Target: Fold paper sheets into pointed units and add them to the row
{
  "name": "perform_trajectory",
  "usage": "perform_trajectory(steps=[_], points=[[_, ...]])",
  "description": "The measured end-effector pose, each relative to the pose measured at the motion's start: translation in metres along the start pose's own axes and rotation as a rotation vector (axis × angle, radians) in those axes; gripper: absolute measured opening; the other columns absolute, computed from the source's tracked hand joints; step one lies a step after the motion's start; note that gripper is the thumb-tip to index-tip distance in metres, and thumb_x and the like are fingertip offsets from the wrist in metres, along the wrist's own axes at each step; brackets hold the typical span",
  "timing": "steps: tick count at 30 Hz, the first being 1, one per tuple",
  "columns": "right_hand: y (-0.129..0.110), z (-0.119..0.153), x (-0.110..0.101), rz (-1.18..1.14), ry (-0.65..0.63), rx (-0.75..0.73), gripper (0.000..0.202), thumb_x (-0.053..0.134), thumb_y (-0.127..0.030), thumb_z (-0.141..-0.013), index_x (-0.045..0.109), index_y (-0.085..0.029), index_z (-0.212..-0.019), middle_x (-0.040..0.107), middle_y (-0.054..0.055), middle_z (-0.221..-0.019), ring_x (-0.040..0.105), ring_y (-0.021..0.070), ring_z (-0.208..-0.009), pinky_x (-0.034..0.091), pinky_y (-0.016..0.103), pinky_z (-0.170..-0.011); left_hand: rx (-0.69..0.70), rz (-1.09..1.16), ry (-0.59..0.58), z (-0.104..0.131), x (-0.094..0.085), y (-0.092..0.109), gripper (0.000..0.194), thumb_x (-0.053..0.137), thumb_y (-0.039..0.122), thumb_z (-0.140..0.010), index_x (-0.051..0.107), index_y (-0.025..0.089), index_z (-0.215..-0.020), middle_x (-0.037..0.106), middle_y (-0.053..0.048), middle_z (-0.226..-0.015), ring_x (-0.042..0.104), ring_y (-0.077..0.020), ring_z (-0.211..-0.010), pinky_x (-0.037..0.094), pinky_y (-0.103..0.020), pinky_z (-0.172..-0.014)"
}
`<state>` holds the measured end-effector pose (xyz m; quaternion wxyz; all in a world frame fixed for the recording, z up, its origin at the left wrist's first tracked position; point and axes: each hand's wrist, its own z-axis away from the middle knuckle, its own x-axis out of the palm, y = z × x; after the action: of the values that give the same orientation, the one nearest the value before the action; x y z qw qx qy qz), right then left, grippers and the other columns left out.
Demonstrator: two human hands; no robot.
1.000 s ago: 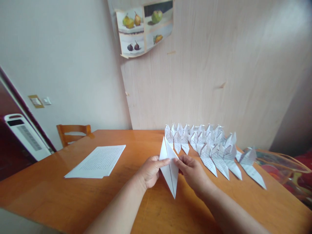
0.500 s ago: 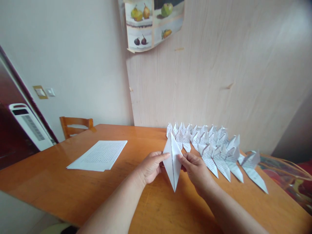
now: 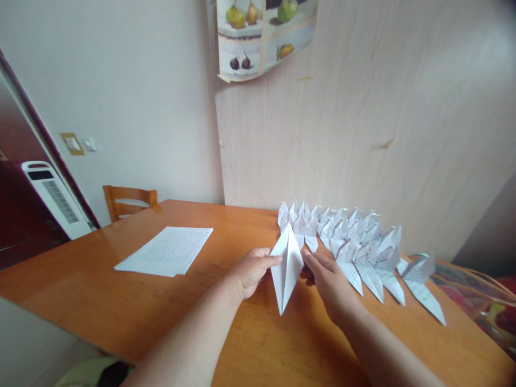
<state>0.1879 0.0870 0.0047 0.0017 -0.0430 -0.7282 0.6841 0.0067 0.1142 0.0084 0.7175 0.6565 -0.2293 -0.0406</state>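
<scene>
A white folded paper diamond [image 3: 281,279], long and pointed at both ends, is held up over the table with a crease down its middle. My left hand [image 3: 255,273] pinches its left side, thumb on the front face and fingers behind. At the right edge of the paper, my right hand [image 3: 325,277] is closed, its thumb and fingertips against the edge; part of this grip is hidden. Just beyond, to the right, stand rows of folded paper figures [image 3: 365,258] with printed text on them.
A stack of printed sheets [image 3: 167,251] lies on the left of the wooden table [image 3: 237,344]. Behind the table are a wooden chair [image 3: 131,201] and a wall panel with fruit pictures [image 3: 245,51]. Blurred, colourful items [image 3: 484,301] sit past the right edge.
The paper's right flap has shifted, opening the middle crease and tilting the lower tip slightly left. My right thumb has moved from the front face to the edge. The view has shifted slightly.
</scene>
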Motion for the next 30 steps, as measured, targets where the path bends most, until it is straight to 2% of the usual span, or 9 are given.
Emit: perform_trajectory(steps=[4, 7, 9, 12, 14, 17, 20, 24, 30], points=[[0.004, -0.004, -0.004, 0.064, 0.123, -0.030, 0.032, 0.061, -0.049, -0.084, 0.067, -0.020, -0.098, 0.071, 0.008, -0.094, 0.065, 0.0229, -0.085, 0.046, 0.030, -0.065, -0.025, -0.143, 0.029, 0.003, -0.004, 0.001, 0.020, 0.079, 0.022, -0.071, 0.072, 0.016, -0.088, 0.075, -0.008, -0.086, 0.068, -0.0230, -0.079, 0.047, -0.029, -0.074], [0.007, -0.008, -0.009, 0.216, 0.215, -0.190, 0.033, 0.060, -0.044, -0.084, 0.065, -0.021, -0.107, 0.071, 0.010, -0.107, 0.065, 0.0256, -0.094, 0.048, 0.034, -0.075, -0.059, -0.243, 0.034, 0.006, -0.005, 0.003, 0.022, 0.079, 0.020, -0.070, 0.069, 0.018, -0.089, 0.074, -0.006, -0.082, 0.067, -0.0216, -0.073, 0.045, -0.026, -0.065], [0.009, -0.009, -0.011, 0.396, 0.196, -0.323, 0.034, 0.058, -0.041, -0.086, 0.066, -0.021, -0.112, 0.070, 0.011, -0.115, 0.063, 0.0277, -0.103, 0.047, 0.037, -0.084, -0.091, -0.299, -0.004, 0.007, -0.005, 0.005, 0.021, 0.079, 0.021, -0.070, 0.069, 0.018, -0.089, 0.074, -0.008, -0.084, 0.068, -0.0233, -0.075, 0.046, -0.027, -0.064], [0.010, -0.007, -0.013, 0.641, 0.041, -0.411, 0.030, 0.058, -0.038, -0.089, 0.069, -0.024, -0.112, 0.071, 0.009, -0.117, 0.062, 0.0295, -0.110, 0.043, 0.039, -0.090, -0.131, -0.348, -0.104, 0.008, -0.006, 0.005, 0.020, 0.078, 0.021, -0.070, 0.071, 0.018, -0.089, 0.075, -0.011, -0.089, 0.069, -0.0248, -0.074, 0.048, -0.030, -0.065], [0.010, -0.005, -0.012, 0.725, -0.066, -0.360, 0.025, 0.058, -0.036, -0.089, 0.071, -0.026, -0.108, 0.074, 0.006, -0.111, 0.065, 0.0285, -0.103, 0.042, 0.037, -0.084, -0.129, -0.392, -0.142, 0.007, -0.008, 0.004, 0.022, 0.078, 0.021, -0.070, 0.072, 0.017, -0.091, 0.075, -0.012, -0.091, 0.069, -0.0245, -0.072, 0.049, -0.031, -0.064], [0.013, -0.004, -0.011, 0.824, -0.142, -0.258, 0.019, 0.058, -0.033, -0.090, 0.073, -0.028, -0.100, 0.077, 0.004, -0.092, 0.067, 0.0256, -0.086, 0.038, 0.034, -0.073, -0.068, -0.461, -0.080, 0.005, -0.015, 0.001, 0.027, 0.079, 0.021, -0.069, 0.074, 0.017, -0.094, 0.074, -0.010, -0.083, 0.066, -0.0217, -0.065, 0.047, -0.029, -0.061], [0.017, -0.005, -0.012, 0.903, -0.153, -0.193, 0.017, 0.057, -0.033, -0.089, 0.073, -0.028, -0.088, 0.075, 0.003, -0.080, 0.066, 0.0242, -0.078, 0.033, 0.033, -0.067, 0.031, -0.522, 0.036, 0.001, -0.020, -0.001, 0.026, 0.080, 0.017, -0.067, 0.074, 0.018, -0.092, 0.070, -0.006, -0.076, 0.062, -0.0193, -0.066, 0.044, -0.026, -0.063], [0.018, -0.008, -0.015, 0.993, -0.134, -0.139, 0.019, 0.056, -0.035, -0.088, 0.072, -0.025, -0.083, 0.074, 0.005, -0.084, 0.065, 0.0251, -0.079, 0.031, 0.033, -0.065, 0.176, -0.589, 0.131, -0.002, -0.021, 0.002, 0.019, 0.074, 0.013, -0.068, 0.073, 0.021, -0.085, 0.068, -0.004, -0.084, 0.060, -0.0188, -0.079, 0.043, -0.023, -0.068], [0.014, -0.005, -0.015, 1.160, -0.114, -0.155, 0.021, 0.055, -0.037, -0.089, 0.072, -0.025, -0.086, 0.072, 0.007, -0.091, 0.064, 0.0291, -0.092, 0.033, 0.035, -0.070, 0.145, -0.856, -0.043, 0.011, -0.012, 0.009, 0.022, 0.061, 0.009, -0.070, 0.073, 0.019, -0.085, 0.066, 0.000, -0.076, 0.058, -0.0159, -0.069, 0.039, -0.023, -0.059]])
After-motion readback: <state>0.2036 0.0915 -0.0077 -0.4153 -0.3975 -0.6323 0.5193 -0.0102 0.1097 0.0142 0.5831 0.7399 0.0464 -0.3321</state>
